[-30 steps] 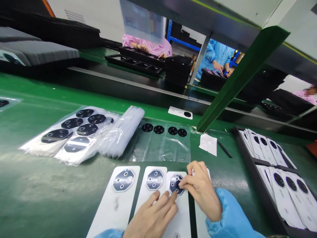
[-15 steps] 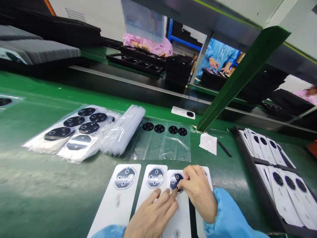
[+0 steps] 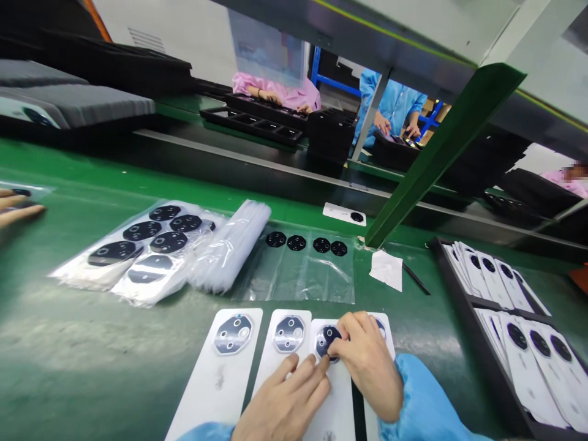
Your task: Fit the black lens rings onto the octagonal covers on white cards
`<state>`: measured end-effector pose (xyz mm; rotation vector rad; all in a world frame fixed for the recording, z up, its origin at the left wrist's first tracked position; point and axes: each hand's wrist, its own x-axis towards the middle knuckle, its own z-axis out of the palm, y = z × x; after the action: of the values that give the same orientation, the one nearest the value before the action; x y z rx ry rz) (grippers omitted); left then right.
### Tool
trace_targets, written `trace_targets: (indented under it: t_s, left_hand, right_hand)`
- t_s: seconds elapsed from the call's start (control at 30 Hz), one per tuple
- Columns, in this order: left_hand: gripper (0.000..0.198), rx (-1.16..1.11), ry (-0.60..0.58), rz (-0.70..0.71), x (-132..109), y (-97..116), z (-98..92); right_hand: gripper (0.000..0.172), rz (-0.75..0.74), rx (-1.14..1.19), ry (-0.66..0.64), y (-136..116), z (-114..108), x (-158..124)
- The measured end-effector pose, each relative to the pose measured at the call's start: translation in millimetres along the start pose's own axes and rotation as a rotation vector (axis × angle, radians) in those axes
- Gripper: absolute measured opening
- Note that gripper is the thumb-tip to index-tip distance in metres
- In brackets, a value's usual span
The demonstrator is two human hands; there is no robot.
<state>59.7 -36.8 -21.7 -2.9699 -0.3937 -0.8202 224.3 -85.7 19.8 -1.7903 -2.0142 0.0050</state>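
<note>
At six o'clock, left hand [image 3: 287, 398] spread on the white phone back panel [image 3: 340, 389], the right hand [image 3: 370, 364] pinches, on what I can't tell, seemingly aligning the octagonal camera cover [image 3: 323, 337], next needing steady pressure

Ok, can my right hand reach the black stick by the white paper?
Probably yes: nothing appears to stand between the right hand and the black stick, and the white paper lies to one side. That hand would need to leave the dark disc first.
</note>
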Motion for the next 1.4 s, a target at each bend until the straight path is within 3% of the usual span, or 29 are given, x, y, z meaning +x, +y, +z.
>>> trace_targets:
  t_s: [0.13, 0.23, 0.47, 0.7, 0.83, 1.0, 1.13, 1.27, 1.4]
  left_hand:
    - [0.040, 0.006, 0.004, -0.015, 0, 0, -1.4]
    - [0.041, 0.010, 0.017, -0.019, -1, -1, -0.8]
    - [0.030, -0.066, 0.067, -0.053, 1, -1, -1.7]
    - [0.032, -0.083, 0.151, -0.128, 0, -7, -5.4]
    - [0.035, -0.056, 0.139, -0.126, 1, -6, -2.8]
    - [0.034, -0.025, 0.117, -0.135, -1, -5, 1.2]
    - [0.030, -0.003, 0.094, -0.124, -3, -6, 3.8]
    - [0.030, 0.019, 0.074, -0.099, -6, -7, 5.5]
    - [0.030, 0.025, 0.045, -0.081, -7, -8, 4.8]
  right_hand:
    - [0.024, 0.023, 0.021, 0.050, 0, 3, 0]
    - [0.023, 0.044, 0.097, 0.014, 4, 1, 2]
    - [0.016, 0.388, 0.697, -0.012, 25, -24, 4]
    - [0.017, 0.555, 1.066, 0.050, 25, -10, -8]
    - [0.020, 0.625, 1.017, 0.083, 20, -4, -2]
    - [0.024, 0.510, 0.676, 0.010, 18, 4, -1]
    - [0.030, 0.455, 0.528, 0.115, 19, 14, -6]
    - [0.026, 0.405, 0.567, 0.104, 20, 13, -4]
    - [0.011, 0.434, 0.830, 0.023, 20, 7, 2]
